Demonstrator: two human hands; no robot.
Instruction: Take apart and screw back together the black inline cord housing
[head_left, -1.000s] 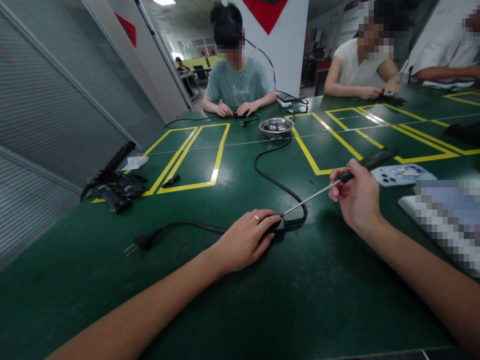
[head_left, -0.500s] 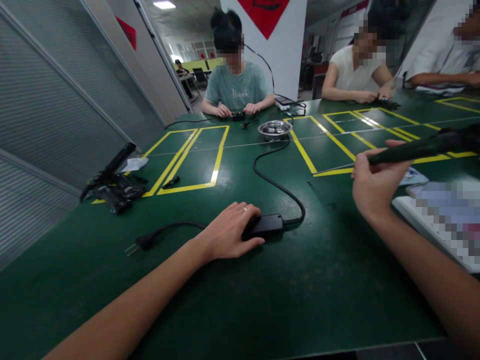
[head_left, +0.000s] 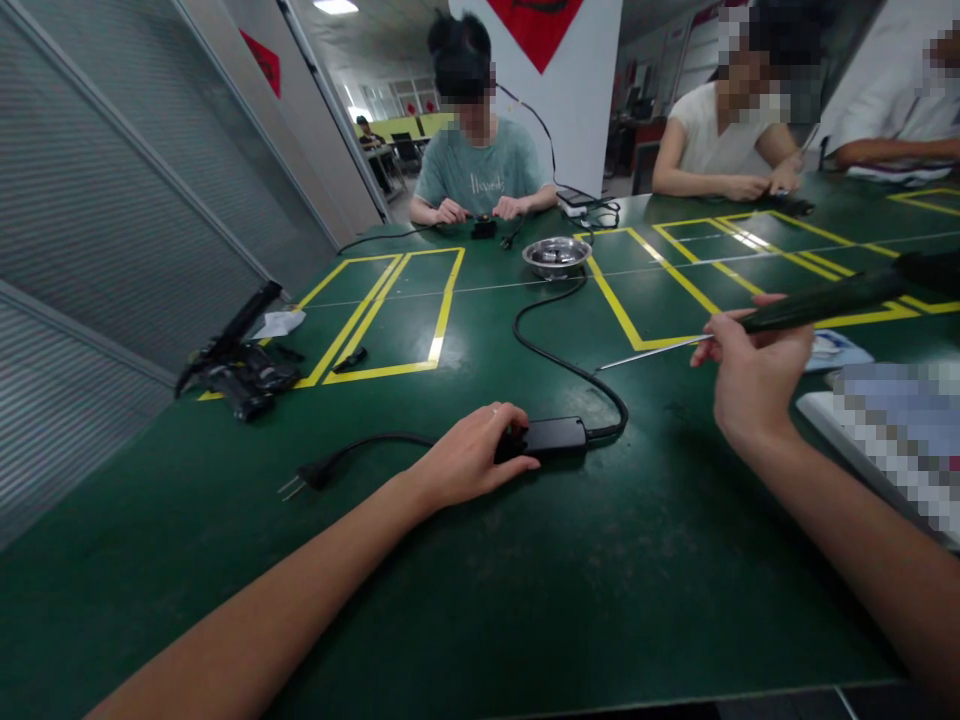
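Note:
My left hand (head_left: 480,452) rests on the table with its thumb and fingers around the near end of a black power adapter (head_left: 556,435). A short cord runs left from under this hand to a two-pin plug (head_left: 315,472). From the adapter's other end a thicker black cable (head_left: 551,350) curves away towards a metal bowl (head_left: 556,258). My right hand (head_left: 757,385) is raised at the right, closed round a screwdriver (head_left: 825,305) with a long dark body. Its thin metal shaft points left, the tip apart from the adapter.
Black parts in plastic bags (head_left: 244,380) lie at the left, near a small black piece (head_left: 350,360). Yellow tape (head_left: 382,375) marks rectangles on the green table (head_left: 570,590). A white object (head_left: 862,440) stands at the right. Across the table, people handle small dark parts.
The screwdriver's tip has swung left and nearer to me. With my left hand still on it, the adapter has shifted slightly right, and its plug with it. The view has moved a little.

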